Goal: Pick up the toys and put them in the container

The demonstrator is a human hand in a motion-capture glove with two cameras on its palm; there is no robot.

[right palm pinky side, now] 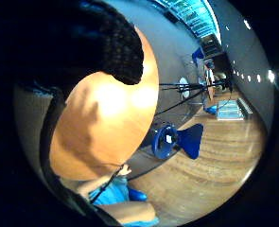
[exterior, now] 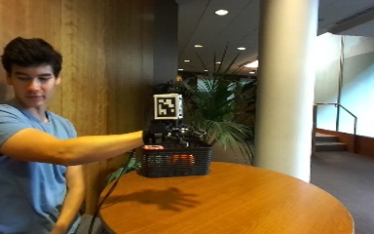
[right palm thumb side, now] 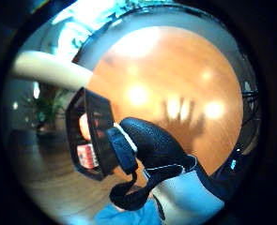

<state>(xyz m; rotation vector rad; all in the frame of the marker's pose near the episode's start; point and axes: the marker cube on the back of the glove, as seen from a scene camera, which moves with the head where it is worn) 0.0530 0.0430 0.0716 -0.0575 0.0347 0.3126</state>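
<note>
A black mesh basket [exterior: 174,162] stands at the back left of the round wooden table [exterior: 252,200]. Through its mesh I see an orange toy [exterior: 183,159], and a small red piece [exterior: 153,147] shows at its rim. My gloved right hand [exterior: 165,133] hovers just above the basket's rim, fingers spread and holding nothing. Its shadow [exterior: 162,198] falls on the tabletop with the fingers apart. In the thumb side palm view the basket [right palm thumb side: 98,136] is close beside my thumb [right palm thumb side: 152,146], with an orange toy [right palm thumb side: 84,125] and a red and white block [right palm thumb side: 87,155] inside.
The bare tabletop [right palm pinky side: 106,118] fills the little finger side palm view under a gloved finger [right palm pinky side: 115,45]. A blue chair [right palm pinky side: 177,140] stands on the floor beyond the table edge. A white pillar [exterior: 286,87] and a plant [exterior: 220,114] rise behind the table.
</note>
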